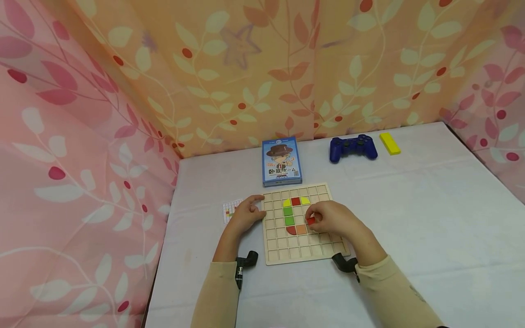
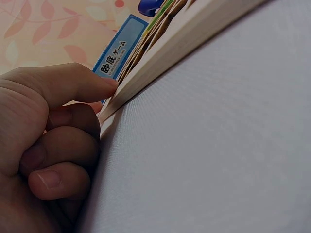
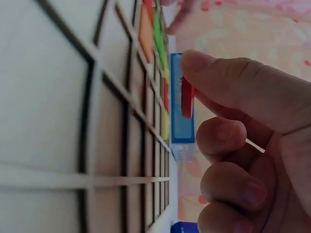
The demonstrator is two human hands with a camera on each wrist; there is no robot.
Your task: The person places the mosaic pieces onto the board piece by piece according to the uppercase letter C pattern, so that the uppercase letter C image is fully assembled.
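A wooden grid board [image 1: 279, 257] lies on the table with several coloured tiles in its cells: yellow quarter-rounds, a red square [image 1: 295, 201], green squares [image 1: 289, 221], a dark red quarter-round [image 1: 291, 230] and an orange square [image 1: 301, 229]. At the board's left edge is my left hand [image 1: 245, 215]; its extended thumb [image 2: 82, 85] touches the edge, while other fingers are curled below. Over the board's middle right, my right hand [image 1: 334, 218] pinches a red tile [image 3: 187, 98] between thumb and index finger. The tile is held above the board, apart from it.
A small printed pattern card [image 1: 228, 211] lies partly behind my left hand. Beyond the board sits a blue game box [image 1: 281, 161]. Farther right are a blue game controller [image 1: 353, 148] and a yellow block [image 1: 390, 143]. Patterned curtains stand behind and beside the table.
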